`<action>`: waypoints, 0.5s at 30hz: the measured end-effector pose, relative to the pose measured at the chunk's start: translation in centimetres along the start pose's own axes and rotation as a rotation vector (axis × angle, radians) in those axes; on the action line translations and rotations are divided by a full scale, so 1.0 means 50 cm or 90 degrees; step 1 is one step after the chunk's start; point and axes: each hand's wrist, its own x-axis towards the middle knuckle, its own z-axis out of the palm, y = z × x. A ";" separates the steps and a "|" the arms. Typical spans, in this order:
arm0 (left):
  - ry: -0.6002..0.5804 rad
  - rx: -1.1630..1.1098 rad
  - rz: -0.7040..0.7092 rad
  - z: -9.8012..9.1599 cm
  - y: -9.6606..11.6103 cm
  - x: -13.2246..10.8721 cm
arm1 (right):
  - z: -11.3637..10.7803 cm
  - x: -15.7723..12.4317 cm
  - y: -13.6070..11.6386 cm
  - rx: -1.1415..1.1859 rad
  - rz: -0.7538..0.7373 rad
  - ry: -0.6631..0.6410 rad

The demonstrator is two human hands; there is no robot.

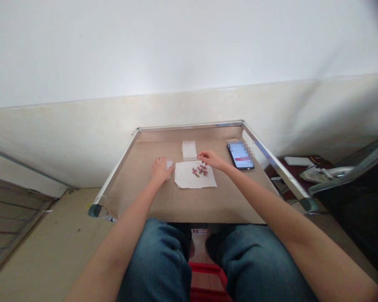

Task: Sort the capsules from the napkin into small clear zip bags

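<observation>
A white sheet of paper (193, 178) lies on the cardboard-covered table (176, 201), with several small reddish-brown pieces (200, 170) scattered on it. My right hand (211, 160) hovers over the far edge of the sheet, fingers pinched together just above the pieces; what they pinch is too small to make out. My left hand (160, 170) rests left of the sheet, closed around a small clear plastic bag (169, 164). A stack of clear small bags (189, 150) lies just beyond the sheet.
A phone (241, 156) with a lit screen lies at the table's far right, beside the raised metal rim (271, 161). A low side surface (302, 165) with a white box and cables stands to the right. My knees in jeans are under the near edge.
</observation>
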 end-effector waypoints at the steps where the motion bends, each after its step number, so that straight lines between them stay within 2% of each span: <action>1: 0.000 0.001 0.005 0.001 -0.003 0.000 | 0.000 0.000 0.002 -0.004 0.000 0.000; 3: 0.013 0.007 0.002 0.002 -0.005 0.001 | 0.000 0.000 0.005 -0.009 -0.001 -0.002; 6: 0.079 0.021 0.007 -0.002 0.003 0.001 | 0.000 0.001 0.009 -0.010 0.002 -0.004; 9: 0.120 0.032 0.079 -0.009 0.026 0.001 | 0.002 0.001 0.012 -0.015 0.004 -0.005; 13: 0.077 0.033 0.195 -0.007 0.067 0.003 | 0.003 -0.003 0.014 -0.008 -0.005 -0.009; 15: 0.054 0.028 0.215 -0.001 0.087 0.006 | 0.002 -0.006 0.015 0.003 -0.015 -0.009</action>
